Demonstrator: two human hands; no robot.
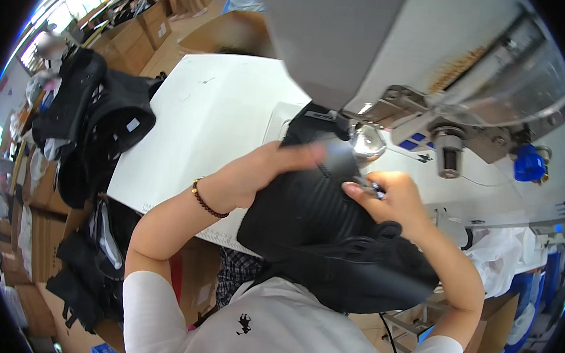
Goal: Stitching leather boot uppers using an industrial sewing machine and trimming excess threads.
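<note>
A black ribbed bag [306, 210], soft and padded, lies across the white machine table and hangs over its near edge toward my lap. My left hand [250, 171] grips its left side; the thumb is smeared by motion on top, and the fingers are mostly hidden. On the right, my right hand [394, 199] is closed around a small metal tool [377, 190] that looks like thread snips, close above the bag. The far end of the bag reaches beneath the head of a sewing machine [342, 44], beside a bright lamp [367, 143].
More black bags [99, 113] are piled left of the white table [188, 125]. Cardboard boxes [132, 38] stand farther back. A clear plastic bag [501, 258] hangs at the right, near the machine. An open carton [493, 325] sits below it.
</note>
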